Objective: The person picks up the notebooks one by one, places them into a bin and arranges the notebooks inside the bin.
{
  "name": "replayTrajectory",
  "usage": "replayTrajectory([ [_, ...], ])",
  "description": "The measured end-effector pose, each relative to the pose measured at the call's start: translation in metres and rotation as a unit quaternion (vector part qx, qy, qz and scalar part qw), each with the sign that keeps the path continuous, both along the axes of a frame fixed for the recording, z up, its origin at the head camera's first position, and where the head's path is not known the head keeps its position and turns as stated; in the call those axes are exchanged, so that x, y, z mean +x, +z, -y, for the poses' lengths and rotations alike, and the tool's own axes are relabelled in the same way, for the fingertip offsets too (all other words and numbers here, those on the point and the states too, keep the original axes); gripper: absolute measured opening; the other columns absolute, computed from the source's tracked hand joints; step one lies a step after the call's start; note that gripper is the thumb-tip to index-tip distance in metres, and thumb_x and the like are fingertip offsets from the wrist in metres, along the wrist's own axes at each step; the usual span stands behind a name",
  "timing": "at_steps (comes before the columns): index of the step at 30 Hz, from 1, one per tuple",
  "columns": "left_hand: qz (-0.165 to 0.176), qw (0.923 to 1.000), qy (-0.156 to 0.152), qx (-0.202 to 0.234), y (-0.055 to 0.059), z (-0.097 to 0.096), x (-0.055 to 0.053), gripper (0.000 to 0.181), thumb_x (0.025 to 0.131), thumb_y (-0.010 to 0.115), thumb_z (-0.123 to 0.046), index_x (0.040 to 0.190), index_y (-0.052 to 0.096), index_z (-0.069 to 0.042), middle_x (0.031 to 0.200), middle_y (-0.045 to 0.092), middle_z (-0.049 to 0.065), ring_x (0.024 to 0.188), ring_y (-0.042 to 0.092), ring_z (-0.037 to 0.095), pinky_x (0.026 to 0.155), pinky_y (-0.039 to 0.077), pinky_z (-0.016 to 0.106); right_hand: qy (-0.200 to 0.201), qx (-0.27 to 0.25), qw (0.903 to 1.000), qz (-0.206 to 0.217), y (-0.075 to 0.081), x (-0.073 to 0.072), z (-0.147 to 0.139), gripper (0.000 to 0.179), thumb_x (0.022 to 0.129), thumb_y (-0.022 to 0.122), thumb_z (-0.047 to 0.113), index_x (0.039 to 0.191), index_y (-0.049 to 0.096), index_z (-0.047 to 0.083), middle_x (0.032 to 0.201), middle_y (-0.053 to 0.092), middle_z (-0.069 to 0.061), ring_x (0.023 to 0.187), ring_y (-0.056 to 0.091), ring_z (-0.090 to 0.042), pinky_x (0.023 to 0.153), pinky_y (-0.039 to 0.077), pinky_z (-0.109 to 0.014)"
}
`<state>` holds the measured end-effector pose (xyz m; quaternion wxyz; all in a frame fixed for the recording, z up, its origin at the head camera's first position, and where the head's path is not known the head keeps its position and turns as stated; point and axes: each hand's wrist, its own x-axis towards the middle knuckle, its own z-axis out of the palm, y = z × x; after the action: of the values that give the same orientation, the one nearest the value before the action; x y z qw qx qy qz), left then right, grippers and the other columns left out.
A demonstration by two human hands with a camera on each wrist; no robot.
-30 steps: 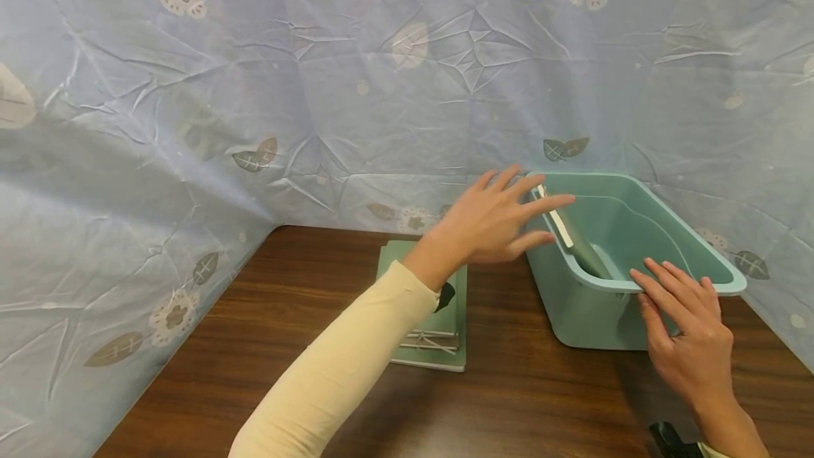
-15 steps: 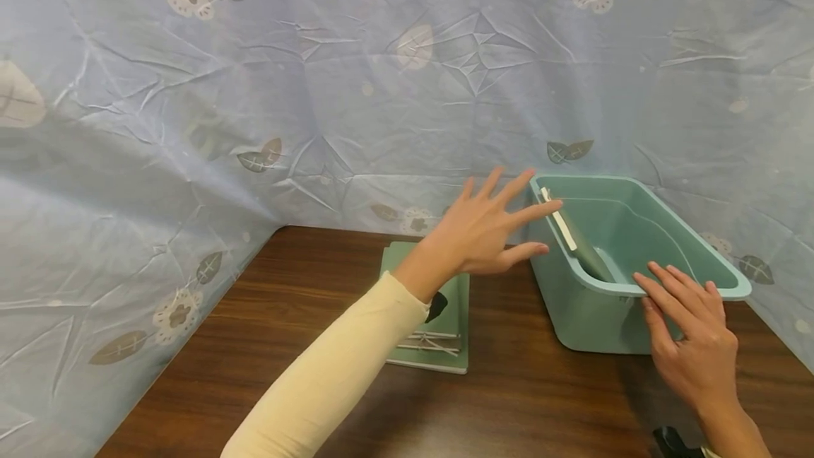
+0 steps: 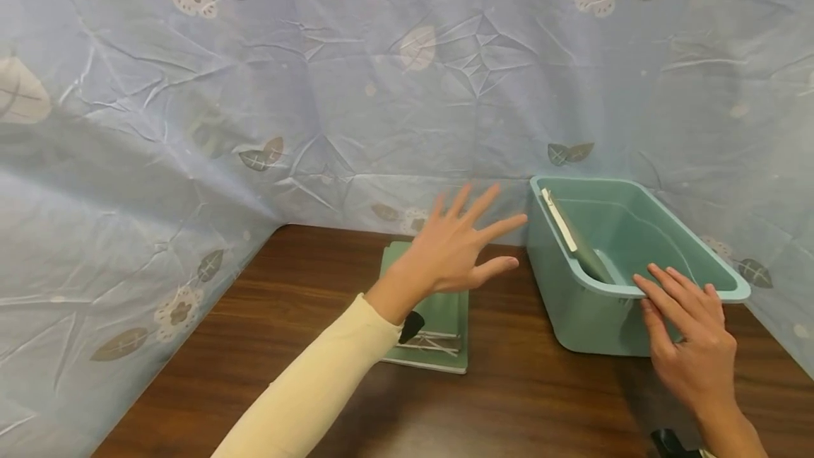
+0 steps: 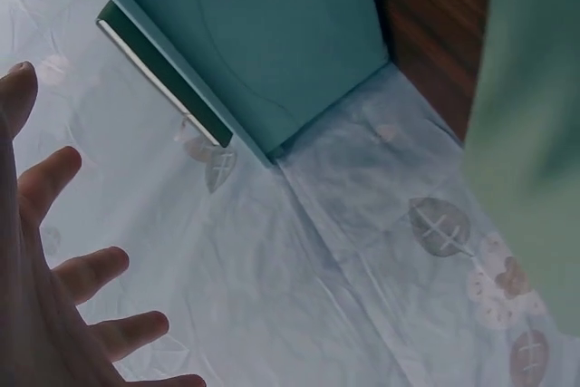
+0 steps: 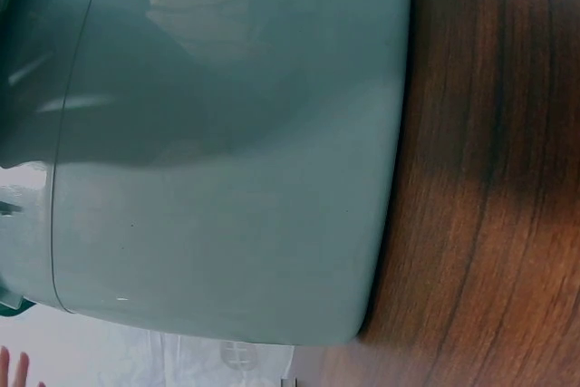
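Observation:
My left hand [image 3: 439, 249] hovers above the table with its fingers spread, holding nothing. Beneath it lies a stack of green notebooks [image 3: 445, 313], tied across with thin pale string and partly hidden by the hand and wrist. My right hand [image 3: 696, 345] rests on the near rim of a teal plastic bin [image 3: 610, 324], fingertips over the edge and thumb against the outside. Inside, a green notebook [image 3: 594, 263] leans along the bin's left wall, its white page edge at rim height. In the left wrist view, the left hand's spread fingers [image 4: 95, 274] are apart from the bin [image 4: 290, 24].
A brown wood-grain table [image 3: 515, 401] carries the bin at right and the stack at centre. A pale blue curtain [image 3: 356, 90] with flower and leaf prints hangs behind and at the sides, close to the bin's far side.
My left hand has moved from beside the bin's left rim to the left and toward me, over the notebook stack, its fingers spreading wider. The right hand has stayed on the rim.

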<state>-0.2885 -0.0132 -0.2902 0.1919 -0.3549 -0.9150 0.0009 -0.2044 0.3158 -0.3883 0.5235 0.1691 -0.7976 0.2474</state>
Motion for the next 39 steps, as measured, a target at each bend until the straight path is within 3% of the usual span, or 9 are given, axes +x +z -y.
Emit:
replayTrajectory([
  [10,0.005,0.9997,0.023,0.001,-0.018,0.021,0.003,0.058,0.1,0.022,-0.067,0.154,0.011,-0.051,0.168,0.005,0.0,0.154,0.007,0.036,0.112,0.027,0.068,-0.003,0.003,1.0,0.002,0.001,0.001,0.001,0.028,0.096,0.063,0.024,0.119,0.073,0.011,0.13,0.066,-0.011,0.134,0.053,-0.019,0.119,0.025,-0.053],
  [16,0.01,0.9992,0.033,0.02,-0.032,0.03,0.005,0.059,0.1,0.024,-0.066,0.155,0.014,-0.049,0.167,0.007,0.0,0.154,0.009,0.036,0.114,0.024,0.067,-0.004,0.0,1.0,-0.009,0.001,0.002,0.002,0.031,0.097,0.062,0.03,0.117,0.074,0.01,0.128,0.067,-0.012,0.134,0.053,-0.016,0.119,0.025,-0.053],
  [26,0.054,0.9954,0.069,0.04,-0.055,0.047,0.011,0.058,0.099,0.028,-0.067,0.154,0.021,-0.048,0.166,0.014,0.003,0.152,0.015,0.04,0.109,0.028,0.071,0.004,0.0,1.0,0.0,0.0,0.002,0.002,0.027,0.095,0.065,0.021,0.118,0.073,0.01,0.131,0.066,-0.011,0.134,0.052,-0.019,0.12,0.024,-0.054],
  [31,0.07,0.9934,0.07,0.057,-0.063,0.054,0.01,0.061,0.098,0.031,-0.068,0.154,0.025,-0.046,0.166,0.014,0.003,0.153,0.011,0.037,0.109,0.027,0.072,0.001,0.002,1.0,0.005,-0.001,0.002,0.001,0.027,0.095,0.066,0.021,0.119,0.073,0.011,0.131,0.066,-0.011,0.134,0.052,-0.02,0.12,0.023,-0.054],
  [39,0.139,0.9855,0.077,0.059,-0.072,0.065,0.009,0.069,0.092,0.035,-0.076,0.154,0.023,-0.048,0.168,0.01,0.001,0.152,0.009,0.042,0.113,0.02,0.072,-0.003,0.001,1.0,0.007,0.001,0.002,0.001,0.028,0.096,0.064,0.023,0.12,0.073,0.011,0.131,0.065,-0.012,0.134,0.052,-0.021,0.12,0.023,-0.055],
])
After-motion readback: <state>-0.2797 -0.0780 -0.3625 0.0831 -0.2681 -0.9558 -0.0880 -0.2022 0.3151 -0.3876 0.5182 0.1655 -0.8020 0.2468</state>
